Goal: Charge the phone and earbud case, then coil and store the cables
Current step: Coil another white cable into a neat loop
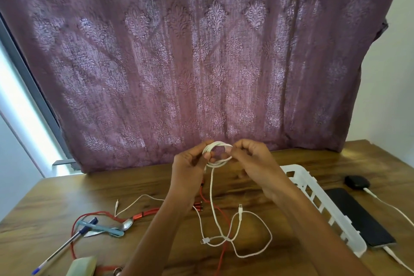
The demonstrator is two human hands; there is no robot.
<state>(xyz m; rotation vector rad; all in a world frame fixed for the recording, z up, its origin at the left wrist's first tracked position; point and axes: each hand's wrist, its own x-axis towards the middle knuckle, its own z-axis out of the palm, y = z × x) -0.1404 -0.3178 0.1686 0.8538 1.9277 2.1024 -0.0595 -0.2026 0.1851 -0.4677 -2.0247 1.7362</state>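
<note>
Left hand, right hand pinch white coil between (tail dangling).

Bench: brown wood-grain bench.
Right: white slotted plastic basket; just beside it a flat black phone, with a white charging lead at its near end.
Far right: rounded black earbud case, a second white lead running from it.
Centre: loose loops of a white braided cable crossing a red flat cable and a thin white cable.
Left: clear blue-capped pen, light-blue pen and metal spoon, overlapping.
Near edge: pale green block, partly cut off.
</note>
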